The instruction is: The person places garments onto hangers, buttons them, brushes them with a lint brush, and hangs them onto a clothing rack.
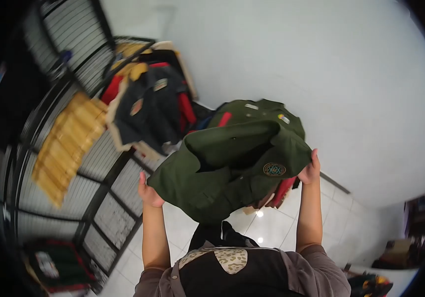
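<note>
Green shirt [222,184], held by the left hand [150,194] at nine o'clock and the right hand [310,171] at three, could crumple if either grip slackens.

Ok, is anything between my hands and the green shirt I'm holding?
Nothing visible: your left hand holds one side of the shirt and your right hand the other. Another green shirt shows beyond it, not in between.
</note>
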A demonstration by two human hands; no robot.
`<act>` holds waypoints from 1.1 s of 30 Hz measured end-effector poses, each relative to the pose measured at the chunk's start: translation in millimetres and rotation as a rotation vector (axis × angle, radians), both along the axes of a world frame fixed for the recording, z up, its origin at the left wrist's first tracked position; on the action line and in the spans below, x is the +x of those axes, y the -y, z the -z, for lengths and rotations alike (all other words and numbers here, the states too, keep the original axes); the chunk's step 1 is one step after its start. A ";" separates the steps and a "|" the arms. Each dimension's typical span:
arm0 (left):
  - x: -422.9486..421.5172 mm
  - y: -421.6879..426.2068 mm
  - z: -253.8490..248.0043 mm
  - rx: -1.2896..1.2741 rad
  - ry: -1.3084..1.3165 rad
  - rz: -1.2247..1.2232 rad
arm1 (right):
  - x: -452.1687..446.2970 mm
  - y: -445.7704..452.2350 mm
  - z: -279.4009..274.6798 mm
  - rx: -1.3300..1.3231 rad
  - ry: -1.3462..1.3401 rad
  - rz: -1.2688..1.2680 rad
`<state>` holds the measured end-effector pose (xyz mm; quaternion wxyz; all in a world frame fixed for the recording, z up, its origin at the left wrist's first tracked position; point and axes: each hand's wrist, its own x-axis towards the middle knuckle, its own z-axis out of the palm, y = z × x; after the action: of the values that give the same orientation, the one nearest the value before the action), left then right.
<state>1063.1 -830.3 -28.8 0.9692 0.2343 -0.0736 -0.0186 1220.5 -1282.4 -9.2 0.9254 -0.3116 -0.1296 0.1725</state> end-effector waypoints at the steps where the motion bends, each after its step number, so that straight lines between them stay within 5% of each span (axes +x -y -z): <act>1: -26.5 -9.9 -6.1 -0.011 -0.008 -0.073 | -7.1 -20.8 -11.1 0.014 0.024 -0.053; 8: -233.2 -78.8 -32.8 0.001 0.064 -0.513 | -60.6 -178.3 -49.9 -0.012 0.052 -0.484; 10: -294.1 -93.5 -53.3 0.063 0.152 -0.628 | -87.0 -230.4 -53.9 -0.227 0.057 -0.493; 12: -356.3 -109.2 -65.8 0.021 0.054 -0.794 | -121.8 -289.8 -62.6 -0.400 0.041 -0.474; 15: -451.5 -140.0 -71.9 0.116 -0.543 -1.080 | -185.6 -376.6 -79.5 -0.673 0.052 -0.491; 16: -486.3 -153.4 -71.9 0.116 -0.547 -1.122 | -205.2 -404.6 -82.2 -0.768 0.077 -0.529; 20: -595.7 -184.7 -72.4 0.230 -0.790 -1.144 | -269.3 -508.7 -63.7 -0.976 0.283 -0.447; 26: -704.4 -254.4 -64.7 0.374 -1.168 -1.099 | -352.4 -633.8 -34.6 -0.883 0.383 -0.468; 28: -729.1 -275.2 -44.2 0.261 -1.102 -1.115 | -359.0 -672.1 -22.5 -0.819 0.379 -0.417; 30: -737.5 -290.3 -32.6 -0.003 -0.541 -1.134 | -366.8 -716.3 -18.4 -0.814 0.352 -0.365; 33: -720.3 -308.9 -54.9 -0.019 -0.426 -1.235 | -356.8 -786.8 8.1 -0.970 0.685 -0.316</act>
<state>342.8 -521.4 26.1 0.7971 0.2162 0.2679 0.4961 863.6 -495.6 -17.3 0.5470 -0.7120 -0.3710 0.2371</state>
